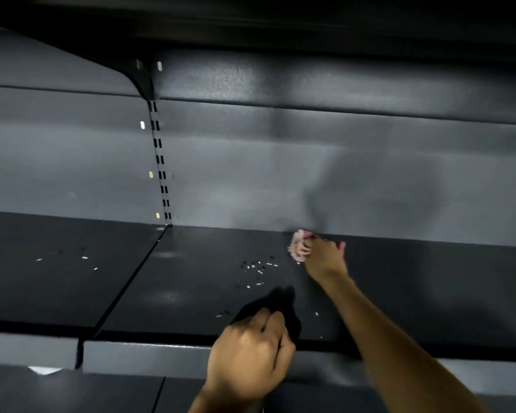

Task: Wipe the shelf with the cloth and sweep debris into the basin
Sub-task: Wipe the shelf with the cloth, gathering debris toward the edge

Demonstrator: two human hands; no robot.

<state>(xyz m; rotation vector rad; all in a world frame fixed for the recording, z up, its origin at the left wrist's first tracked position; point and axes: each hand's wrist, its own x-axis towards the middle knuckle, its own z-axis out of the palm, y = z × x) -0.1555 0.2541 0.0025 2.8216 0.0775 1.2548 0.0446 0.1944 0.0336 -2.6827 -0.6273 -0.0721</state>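
A dark metal shelf point(191, 293) runs across the view. My right hand point(325, 257) reaches to the back of the shelf, shut on a bunched pink and white cloth point(298, 245) pressed where the shelf meets the back panel. My left hand point(248, 356) rests at the shelf's front edge, its fingers closed around something black point(292, 317) that I cannot make out. Small white and dark bits of debris point(258, 268) lie scattered on the shelf between the two hands. No basin can be clearly recognised.
More debris point(84, 257) lies on the neighbouring shelf section at the left, past a seam point(131, 281). A slotted upright point(161, 162) stands on the grey back panel. An upper shelf point(251, 22) overhangs closely. A lower shelf point(72, 391) shows below.
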